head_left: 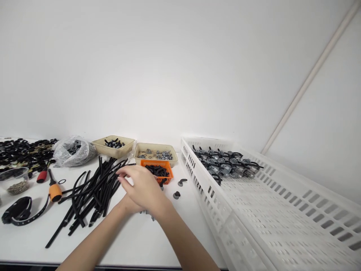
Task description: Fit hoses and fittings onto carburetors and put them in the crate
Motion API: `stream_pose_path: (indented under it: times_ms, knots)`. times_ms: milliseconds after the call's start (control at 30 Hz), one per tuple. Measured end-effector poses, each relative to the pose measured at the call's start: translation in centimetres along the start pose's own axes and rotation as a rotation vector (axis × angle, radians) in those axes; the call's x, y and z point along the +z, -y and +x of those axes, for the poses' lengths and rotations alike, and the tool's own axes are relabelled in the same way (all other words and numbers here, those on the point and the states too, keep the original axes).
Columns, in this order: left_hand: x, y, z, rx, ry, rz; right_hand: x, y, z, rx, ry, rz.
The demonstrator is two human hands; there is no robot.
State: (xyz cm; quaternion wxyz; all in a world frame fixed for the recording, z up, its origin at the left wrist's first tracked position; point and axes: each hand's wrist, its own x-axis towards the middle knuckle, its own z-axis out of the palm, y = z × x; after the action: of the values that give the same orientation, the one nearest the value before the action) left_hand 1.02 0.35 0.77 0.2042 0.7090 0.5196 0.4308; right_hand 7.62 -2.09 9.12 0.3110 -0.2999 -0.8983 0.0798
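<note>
My right hand (141, 184) reaches across my left hand (130, 205), over the white table in front of the orange basket. Thumb and forefinger of the right hand curl toward each other beside the ends of the black tubes (98, 188); whatever they may hold is too small to make out. Most of the left hand, fingers included, is hidden behind the right. Black curved parts fill the orange basket (170, 174). Small grey and black pieces (182, 182) lie to its right, and a few more show just below my hands.
A large white crate (225, 210) with grey-black assemblies (225, 162) stands at right. Two cream trays (113, 151) (175, 158) line the wall. At left are a plastic bag (73, 151), an orange-handled tool (55, 192), a red-handled tool (42, 176), a clear cup (18, 184) and a black strap (19, 212).
</note>
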Motion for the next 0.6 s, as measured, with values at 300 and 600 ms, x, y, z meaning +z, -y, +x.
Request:
stream_pose_path:
  times_ms: [300, 600]
  knots:
    - [-0.3, 1.3, 0.1, -0.008, 0.197, 0.158, 10.3, -1.2, 5.0, -0.164, 0.346, -0.397]
    - [-0.2, 1.5, 0.6, 0.020, 0.245, 0.024, 12.1, -1.9, 6.7, -0.219, 0.373, -0.506]
